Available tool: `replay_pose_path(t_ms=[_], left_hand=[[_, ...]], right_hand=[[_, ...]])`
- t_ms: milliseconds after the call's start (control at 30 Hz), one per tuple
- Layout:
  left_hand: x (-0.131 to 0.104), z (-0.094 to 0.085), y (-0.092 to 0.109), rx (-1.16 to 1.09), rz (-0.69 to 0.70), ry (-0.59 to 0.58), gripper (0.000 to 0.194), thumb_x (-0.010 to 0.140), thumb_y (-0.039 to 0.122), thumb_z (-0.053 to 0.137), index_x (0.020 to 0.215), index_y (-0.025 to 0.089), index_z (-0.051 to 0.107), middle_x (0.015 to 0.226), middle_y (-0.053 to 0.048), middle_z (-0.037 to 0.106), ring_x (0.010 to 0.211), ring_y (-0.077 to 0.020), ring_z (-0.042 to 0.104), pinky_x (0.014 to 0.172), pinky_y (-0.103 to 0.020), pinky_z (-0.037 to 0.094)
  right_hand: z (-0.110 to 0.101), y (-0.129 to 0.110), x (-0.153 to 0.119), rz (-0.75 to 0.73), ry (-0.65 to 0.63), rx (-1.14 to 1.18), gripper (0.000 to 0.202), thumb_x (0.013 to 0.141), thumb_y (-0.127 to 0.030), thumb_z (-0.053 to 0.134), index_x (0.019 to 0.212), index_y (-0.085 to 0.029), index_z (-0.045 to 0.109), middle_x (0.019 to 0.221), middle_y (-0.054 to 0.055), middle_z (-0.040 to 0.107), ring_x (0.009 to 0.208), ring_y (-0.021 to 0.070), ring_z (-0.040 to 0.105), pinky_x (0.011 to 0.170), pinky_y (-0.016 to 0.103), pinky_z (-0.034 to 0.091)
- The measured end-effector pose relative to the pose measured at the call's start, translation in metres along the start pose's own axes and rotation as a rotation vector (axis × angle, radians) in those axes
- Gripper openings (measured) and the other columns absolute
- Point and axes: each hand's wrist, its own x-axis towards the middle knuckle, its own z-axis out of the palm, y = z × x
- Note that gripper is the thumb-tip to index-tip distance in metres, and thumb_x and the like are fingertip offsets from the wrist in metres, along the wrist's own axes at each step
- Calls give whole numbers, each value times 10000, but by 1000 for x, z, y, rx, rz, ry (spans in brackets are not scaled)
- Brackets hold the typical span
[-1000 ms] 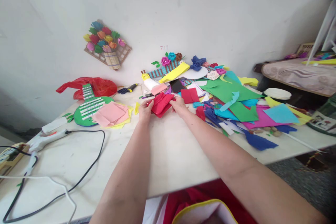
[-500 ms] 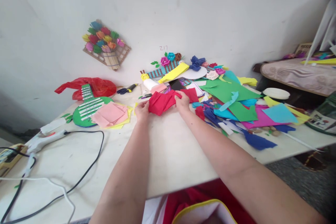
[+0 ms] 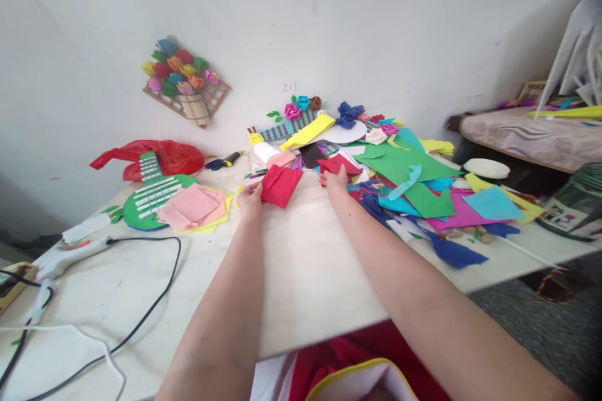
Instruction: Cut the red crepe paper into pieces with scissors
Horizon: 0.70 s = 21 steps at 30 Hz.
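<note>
My left hand (image 3: 249,197) pinches the left edge of a folded red paper piece (image 3: 281,185), which looks like crepe paper and is held just over the table. To the right, my right hand (image 3: 335,182) has its fingers closed at the near edge of another red paper piece (image 3: 339,165), beside the heap of coloured paper. A little red shows below those fingertips. Left of my left hand, a stack of pink paper squares (image 3: 194,207) lies on yellow sheets (image 3: 226,216), partly over a green guitar-shaped craft (image 3: 141,203).
A glue gun (image 3: 75,257) with looping cables lies on the left. Pliers-like cutters (image 3: 224,161) and a red plastic bag (image 3: 181,160) are at the back left. Green sheets (image 3: 399,163) and scraps cover the right, near a glass jar (image 3: 576,207).
My hands have moved apart. My right hand has left the paper in my left hand and gone right to another red piece. The left-hand paper now looks flatter and squarer.
</note>
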Motion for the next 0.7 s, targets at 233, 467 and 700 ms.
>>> replay_pose_path(t_ms=[233,467,700], left_hand=[[1,1,-1,-23,-24,-18,267,625,334,678,807,142,644,675,-33,626,608,-156,598,568,-294,493],[-2,3,1,-65,-25,-74,306,591,349,693,804,139,632,668,-7,621,574,-131,579,536,-256,470],[-5,8,0,-85,-89,-165,339,565,387,709,775,138,614,644,-14,616,598,-156,594,587,-299,478]], right_hand=[[0,-15,-21,211,-286,26,596,874,-218,423,1406,-120,173,537,-13,612,311,86,434,318,163,342],[7,-19,-35,256,-651,71,242,856,-348,500,950,-132,555,642,73,666,486,141,598,432,224,474],[21,-1,-46,156,-609,-6,111,711,-129,589,819,-139,616,656,19,671,571,133,614,568,266,519]])
